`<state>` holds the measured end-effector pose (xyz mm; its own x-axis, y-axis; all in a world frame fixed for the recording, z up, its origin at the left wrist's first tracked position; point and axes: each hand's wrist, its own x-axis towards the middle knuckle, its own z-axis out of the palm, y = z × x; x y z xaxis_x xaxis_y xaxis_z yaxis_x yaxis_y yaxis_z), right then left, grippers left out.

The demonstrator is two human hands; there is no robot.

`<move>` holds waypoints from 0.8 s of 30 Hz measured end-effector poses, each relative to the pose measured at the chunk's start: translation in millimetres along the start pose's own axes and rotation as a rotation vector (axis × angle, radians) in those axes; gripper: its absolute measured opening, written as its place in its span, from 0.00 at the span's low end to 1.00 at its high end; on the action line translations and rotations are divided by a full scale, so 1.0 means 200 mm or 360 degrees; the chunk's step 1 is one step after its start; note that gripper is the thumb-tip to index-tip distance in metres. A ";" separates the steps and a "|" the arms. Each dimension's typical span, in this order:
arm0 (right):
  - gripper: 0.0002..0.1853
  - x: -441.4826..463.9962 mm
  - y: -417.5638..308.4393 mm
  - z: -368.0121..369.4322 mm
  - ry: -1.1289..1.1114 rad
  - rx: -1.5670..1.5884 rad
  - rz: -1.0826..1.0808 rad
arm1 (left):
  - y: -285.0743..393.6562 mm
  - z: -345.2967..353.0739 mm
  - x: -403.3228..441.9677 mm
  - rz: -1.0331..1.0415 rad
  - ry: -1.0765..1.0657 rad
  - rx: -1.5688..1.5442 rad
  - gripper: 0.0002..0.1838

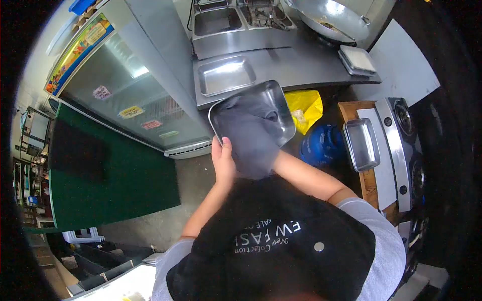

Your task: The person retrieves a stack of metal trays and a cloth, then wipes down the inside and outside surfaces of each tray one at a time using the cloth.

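At the near edge of the long grey metal surface (pixel 286 65), towards its left corner, a deep, rectangular stainless-steel tray (pixel 284 113) is held up, its inside in view. The left hand (pixel 223 158) grips the tray's near left side, thumb at the rim. A dark grey cloth (pixel 246 120) covers much of the tray's inside and hangs over the near rim. The right forearm (pixel 314 175) runs up to this cloth, which hides the right hand; whether it is wide or narrow I cannot tell.

Just beyond, a shallow silver metal pan (pixel 227 75) lies near the surface's left edge. A stack of flat silver trays with a pale top (pixel 357 60) sits at the near right corner, and a large round metal wok (pixel 329 17) at the far right corner. Below the near edge, a bright yellow plastic bag (pixel 307 106) lies near a rounded blue container (pixel 324 145).
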<state>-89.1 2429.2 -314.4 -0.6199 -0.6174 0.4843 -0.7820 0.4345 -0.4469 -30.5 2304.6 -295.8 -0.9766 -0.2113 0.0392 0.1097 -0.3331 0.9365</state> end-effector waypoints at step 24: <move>0.09 0.01 -0.07 -0.08 -0.0490 -0.0552 0.0110 | 0.07 -0.29 0.07 0.0343 -0.0115 0.0049 0.24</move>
<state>-81.2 2431.8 -295.1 -0.6641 -0.7224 0.1929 -0.7477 0.6427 -0.1670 -32.7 2244.0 -302.1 -0.9419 -0.2082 0.2635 0.3129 -0.2589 0.9138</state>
